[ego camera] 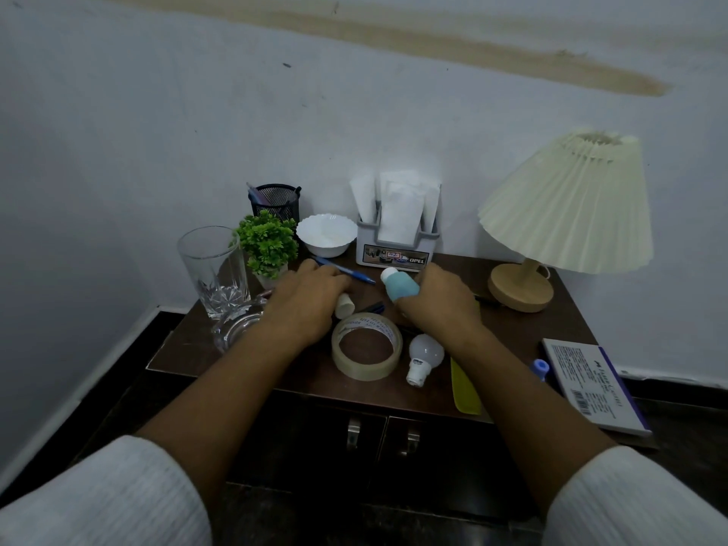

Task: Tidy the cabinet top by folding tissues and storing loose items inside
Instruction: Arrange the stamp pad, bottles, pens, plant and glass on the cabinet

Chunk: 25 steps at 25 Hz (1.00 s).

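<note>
2 hands work above the cabinet top (189, 348), apart from each other, each just beyond the tape roll (367, 346), which lies flat near the front edge.

The right hand (437, 297), beyond and right of the tape roll, is curled round a teal bottle (400, 287) whose white cap points toward the wall. The enclosing grasp suggests the bottle is about to be lifted for storage.

The left hand (311, 297), beyond and left of the tape roll, lies palm down over a small white container (345, 305) that shows beneath its thumb side. Whether its fingers close round it is hidden. A blue pen (346, 271) lies beyond the tape roll, partly behind this hand.

The tissues (402, 202) stand upright in a grey holder (396, 246) well beyond the tape roll, against the wall and past both hands, touched by neither. A bulb (423, 354) lies just right of the tape roll, near the right wrist.

The 2 doors (353, 429) below the tape roll are closed, so nothing is stored yet. Judged from this, a hand must come free to open a door before the loose items can go inside, and a rounded bottle laid down meanwhile could roll.
</note>
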Each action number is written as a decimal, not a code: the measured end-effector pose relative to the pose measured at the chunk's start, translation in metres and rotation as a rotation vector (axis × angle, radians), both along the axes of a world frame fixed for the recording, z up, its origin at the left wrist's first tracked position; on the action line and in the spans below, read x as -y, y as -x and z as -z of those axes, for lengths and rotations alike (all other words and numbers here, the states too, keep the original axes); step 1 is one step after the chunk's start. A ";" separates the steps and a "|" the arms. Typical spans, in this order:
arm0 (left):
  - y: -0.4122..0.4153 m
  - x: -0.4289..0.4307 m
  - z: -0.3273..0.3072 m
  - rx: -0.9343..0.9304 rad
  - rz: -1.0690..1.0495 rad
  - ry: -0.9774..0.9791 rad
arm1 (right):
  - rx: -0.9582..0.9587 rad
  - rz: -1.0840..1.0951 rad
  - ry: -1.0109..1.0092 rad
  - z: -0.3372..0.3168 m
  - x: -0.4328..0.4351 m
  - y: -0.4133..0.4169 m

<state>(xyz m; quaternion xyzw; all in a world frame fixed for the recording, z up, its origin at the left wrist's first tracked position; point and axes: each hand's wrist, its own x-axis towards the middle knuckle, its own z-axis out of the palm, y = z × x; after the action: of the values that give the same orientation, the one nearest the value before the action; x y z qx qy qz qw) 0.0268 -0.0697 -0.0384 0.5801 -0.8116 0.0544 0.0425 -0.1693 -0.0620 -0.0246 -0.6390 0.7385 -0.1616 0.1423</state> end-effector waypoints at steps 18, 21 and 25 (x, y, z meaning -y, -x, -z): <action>0.041 0.024 0.003 -0.968 0.056 -0.028 | 0.019 -0.147 0.422 -0.004 -0.008 0.035; 0.052 0.029 0.006 -0.955 0.070 -0.056 | 0.184 -0.084 0.382 0.003 0.000 0.038; 0.055 0.038 0.016 -0.889 0.016 -0.069 | 0.240 -0.044 0.310 0.012 0.009 0.039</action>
<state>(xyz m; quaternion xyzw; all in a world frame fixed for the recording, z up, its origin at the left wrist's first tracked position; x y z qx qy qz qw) -0.0279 -0.1080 -0.0541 0.5419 -0.7203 -0.2277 0.3683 -0.2081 -0.0714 -0.0369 -0.6455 0.6683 -0.3453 0.1326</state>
